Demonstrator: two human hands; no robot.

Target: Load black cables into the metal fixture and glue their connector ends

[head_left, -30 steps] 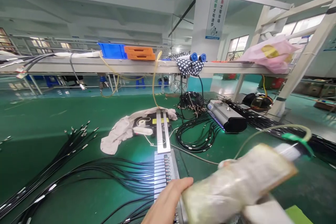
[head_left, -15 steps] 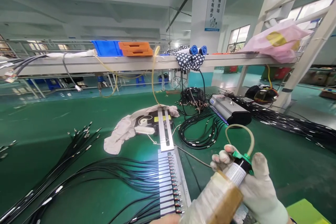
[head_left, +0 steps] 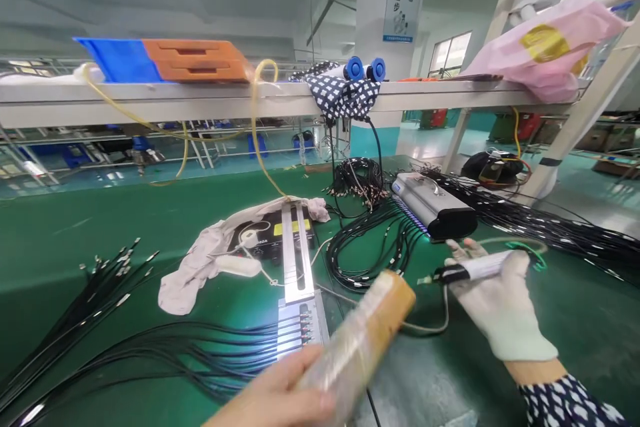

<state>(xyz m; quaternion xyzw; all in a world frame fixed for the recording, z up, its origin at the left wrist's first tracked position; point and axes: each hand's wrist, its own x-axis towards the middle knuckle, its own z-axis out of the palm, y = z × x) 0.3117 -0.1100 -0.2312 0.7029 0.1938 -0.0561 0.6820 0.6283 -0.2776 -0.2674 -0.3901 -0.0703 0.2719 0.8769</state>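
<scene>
My bare left hand [head_left: 283,390] grips a long block [head_left: 367,330] wrapped in clear plastic or tape, with a brown end tilted up to the right. Its near part is blurred. My gloved right hand [head_left: 505,310] holds a dispensing syringe [head_left: 483,268] across the palm, the thumb over its rear; its black tip points left. A hose with a green fitting [head_left: 535,255] is behind it. Just beyond my left hand lies a metal fixture [head_left: 287,333], lit white, with black cables [head_left: 200,340] running into it in a row from the left.
A slotted metal bar [head_left: 296,260] rests on a black box [head_left: 263,230] partly covered by a pale cloth [head_left: 195,267]. A silver case [head_left: 433,203] stands behind coiled cables [head_left: 350,257]. Loose cables [head_left: 95,300] lie left. Above runs a shelf [head_left: 280,104] with an orange case [head_left: 200,60].
The block has moved left and away from the syringe. My right hand has turned and shifted right and up, the syringe now lying nearly level. The camera view has shifted.
</scene>
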